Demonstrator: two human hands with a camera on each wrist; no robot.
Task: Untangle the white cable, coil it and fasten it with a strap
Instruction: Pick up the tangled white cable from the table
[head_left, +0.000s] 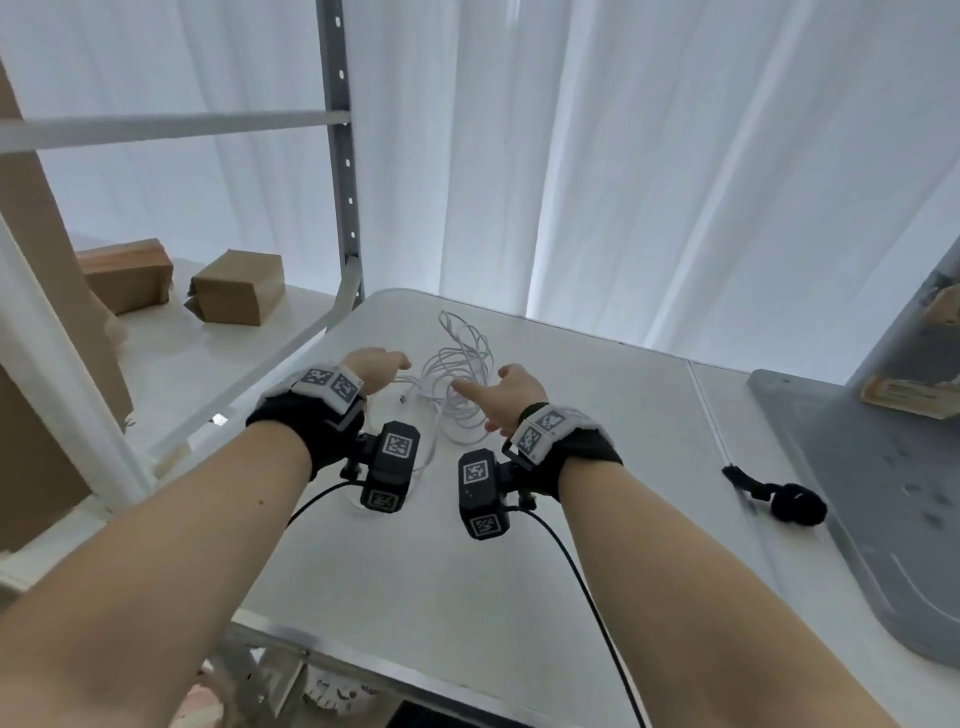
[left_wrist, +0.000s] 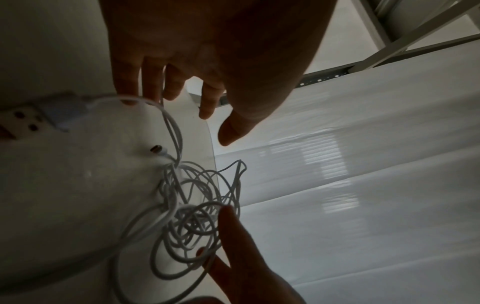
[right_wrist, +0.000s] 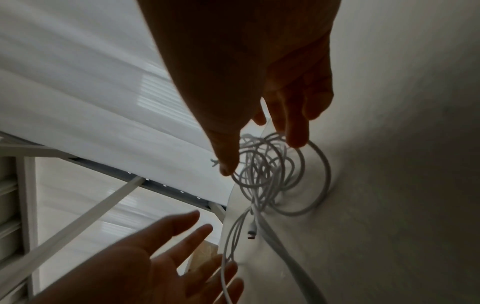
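Observation:
The white cable (head_left: 460, 374) lies in a loose tangle on the white table (head_left: 415, 571), near its far edge. My left hand (head_left: 382, 366) hovers at the tangle's left side with fingers straight, holding nothing. My right hand (head_left: 496, 397) is spread at the tangle's right side, thumb and fingers apart over the loops. In the left wrist view the fingertips (left_wrist: 153, 96) are close to one cable loop (left_wrist: 171, 127), and a small connector (left_wrist: 155, 148) lies free. The right wrist view shows the tangle (right_wrist: 270, 174) under my right fingers (right_wrist: 296, 131). A black strap (head_left: 779, 499) lies at the table's right.
Two cardboard boxes (head_left: 239, 286) sit on a shelf to the left, behind a grey rack upright (head_left: 343, 156). A grey stand base (head_left: 883, 493) fills the right side. White curtains hang just past the table's far edge. A white power strip (left_wrist: 18, 121) lies near the cable.

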